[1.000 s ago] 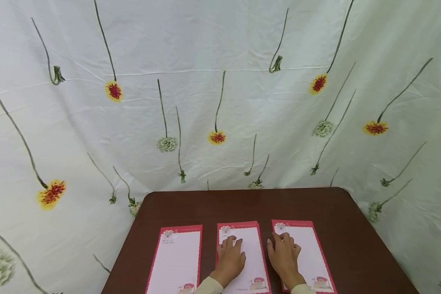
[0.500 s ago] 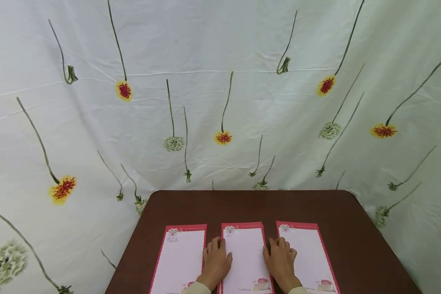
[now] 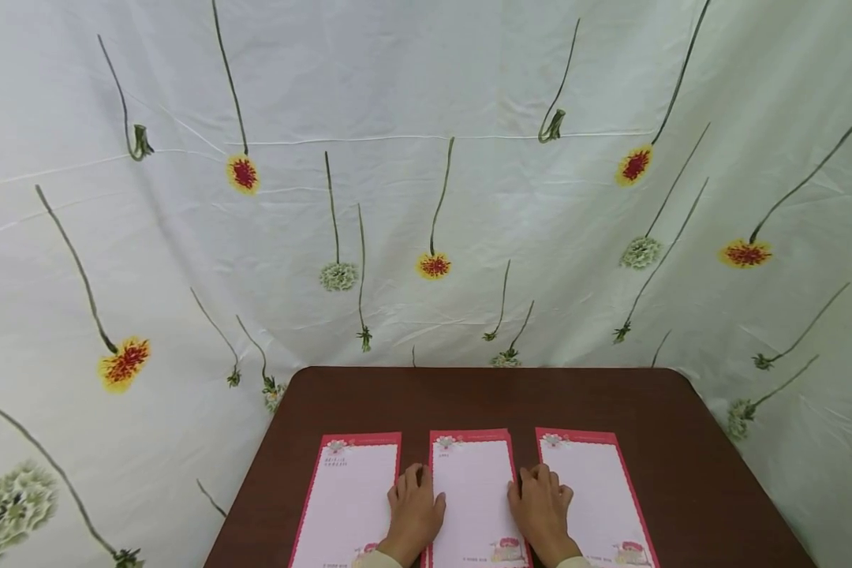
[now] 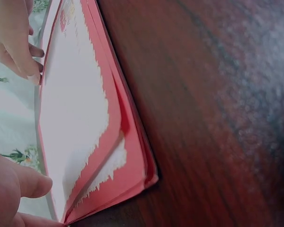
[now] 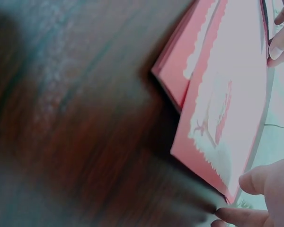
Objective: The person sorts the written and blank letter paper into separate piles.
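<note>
A stack of red-bordered letter paper lies in the middle of three piles in the head view. My left hand holds its left edge, fingers bent down at the side and thumb over the sheet. On the right edge my right hand does the same. Up close in the left wrist view, the top sheet of the stack sits askew over the lower ones, whose corner shows beneath. The right wrist view has my right thumb and fingers at the near corner; how firmly they press I cannot tell.
A similar sheet with a few written lines lies to the left, and another to the right. All are on a dark brown table. A white flower-print cloth hangs behind and beside it.
My left hand has moved left, from on top of the middle stack to its left edge. My right hand has stayed near the right edge. The head view has shifted slightly.
</note>
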The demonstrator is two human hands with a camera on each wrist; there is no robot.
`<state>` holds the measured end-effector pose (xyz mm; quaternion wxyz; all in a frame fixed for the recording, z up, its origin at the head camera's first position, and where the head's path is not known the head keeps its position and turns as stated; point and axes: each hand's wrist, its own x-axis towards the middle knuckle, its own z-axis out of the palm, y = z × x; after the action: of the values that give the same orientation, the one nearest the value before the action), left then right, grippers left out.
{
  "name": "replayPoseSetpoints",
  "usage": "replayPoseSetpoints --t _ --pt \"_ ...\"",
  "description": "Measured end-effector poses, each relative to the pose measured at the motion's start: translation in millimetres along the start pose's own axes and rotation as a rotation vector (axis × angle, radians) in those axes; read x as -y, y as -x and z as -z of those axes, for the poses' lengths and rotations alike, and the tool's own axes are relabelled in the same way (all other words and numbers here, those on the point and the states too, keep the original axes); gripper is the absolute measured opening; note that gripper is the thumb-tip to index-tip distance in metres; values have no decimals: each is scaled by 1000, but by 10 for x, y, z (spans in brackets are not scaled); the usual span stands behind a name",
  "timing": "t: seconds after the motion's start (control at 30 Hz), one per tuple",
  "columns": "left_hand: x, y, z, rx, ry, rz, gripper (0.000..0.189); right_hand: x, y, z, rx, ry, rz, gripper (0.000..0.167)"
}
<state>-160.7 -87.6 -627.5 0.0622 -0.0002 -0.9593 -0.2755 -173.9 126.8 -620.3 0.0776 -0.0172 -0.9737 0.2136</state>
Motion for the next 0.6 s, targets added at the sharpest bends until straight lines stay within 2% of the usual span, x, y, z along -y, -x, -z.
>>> replayPoseSetpoints --t 0.2,0.6 --pt "-12 9 -1 31 27 22 50 9 9 -15 -4 -17 -1 42" --pt "-16 -17 -34 11 23 35 49 39 25 -69 -24 -32 -3 42"
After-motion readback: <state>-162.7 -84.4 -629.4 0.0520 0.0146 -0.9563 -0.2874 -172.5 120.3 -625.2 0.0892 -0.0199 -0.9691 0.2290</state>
